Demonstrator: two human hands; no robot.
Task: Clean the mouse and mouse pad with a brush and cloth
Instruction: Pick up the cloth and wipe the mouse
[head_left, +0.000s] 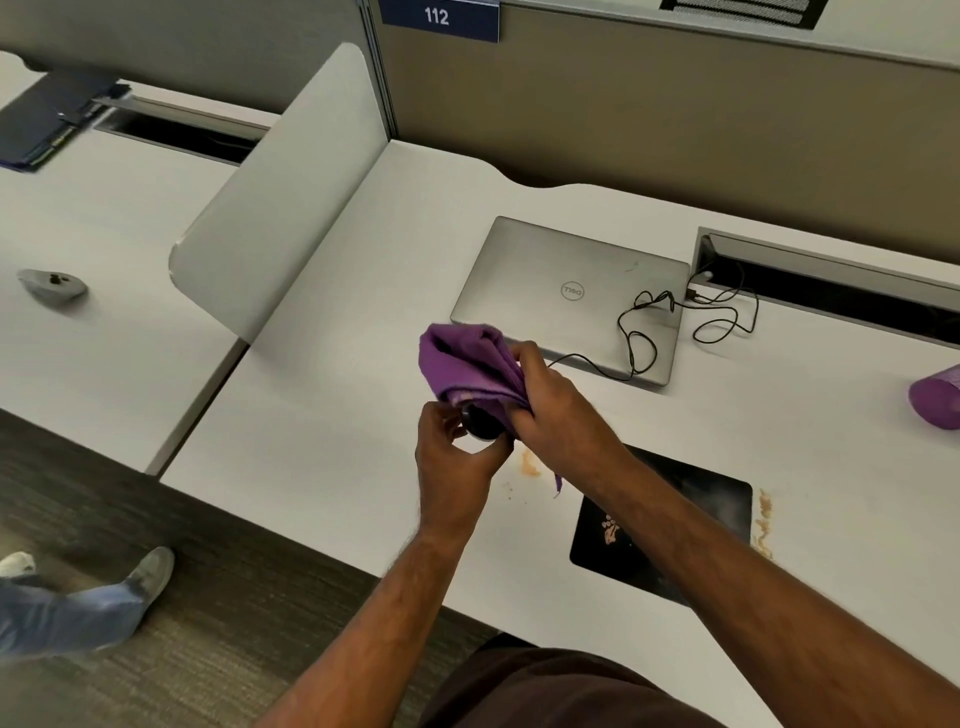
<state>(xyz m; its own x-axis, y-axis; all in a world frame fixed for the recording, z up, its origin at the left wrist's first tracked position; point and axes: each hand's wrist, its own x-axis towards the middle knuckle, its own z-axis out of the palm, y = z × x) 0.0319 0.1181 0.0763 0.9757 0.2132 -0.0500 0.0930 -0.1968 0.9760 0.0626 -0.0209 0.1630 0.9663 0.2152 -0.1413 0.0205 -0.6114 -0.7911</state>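
Observation:
My left hand (452, 462) holds a black mouse (480, 423) up above the white desk (332, 415). My right hand (550, 400) grips a purple cloth (462, 364) that drapes over the top of the mouse. The mouse's thin black cable (634, 332) runs back across a shut laptop. A black mouse pad (717, 499) lies on the desk under my right forearm, with brownish crumbs and a pale smear on it. Brown stains (530, 465) mark the desk beside the pad. No brush shows in this view.
A shut silver laptop (561, 291) lies behind my hands. A purple object (935, 397) rests at the right edge. A cable slot (831, 291) opens at the back right. A grey divider (280, 208) separates the neighbouring desk, where a grey mouse (52, 286) sits. Another person's leg (78, 608) is at lower left.

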